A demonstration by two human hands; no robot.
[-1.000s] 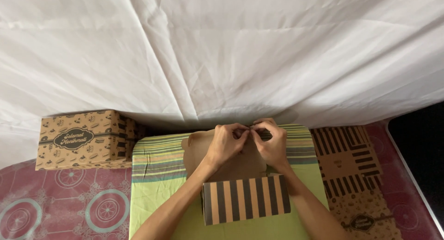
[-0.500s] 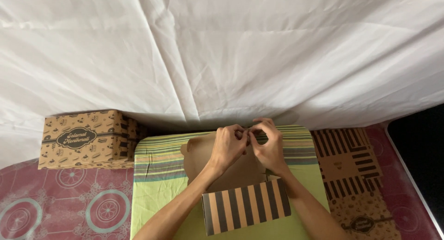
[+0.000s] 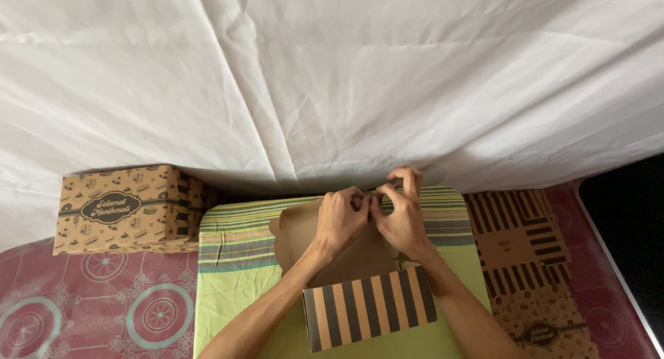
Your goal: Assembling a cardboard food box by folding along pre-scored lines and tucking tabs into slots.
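A brown cardboard box [image 3: 360,262], half folded, lies on a green striped cloth [image 3: 235,262]. Its near flap carries black and tan stripes. My left hand [image 3: 342,221] and my right hand [image 3: 401,217] meet at the box's far edge, fingers pinched together on a cardboard flap there. The exact spot they grip is hidden by my fingers. Both forearms reach over the box from the bottom of the view.
A finished printed brown box [image 3: 124,208] stands at the left on a red patterned mat [image 3: 83,304]. Flat unfolded box blanks [image 3: 532,262] lie at the right. A white sheet [image 3: 332,82] hangs behind everything.
The striped near flap has tilted slightly. My hands stay pinched at the box's far edge, almost in the same place.
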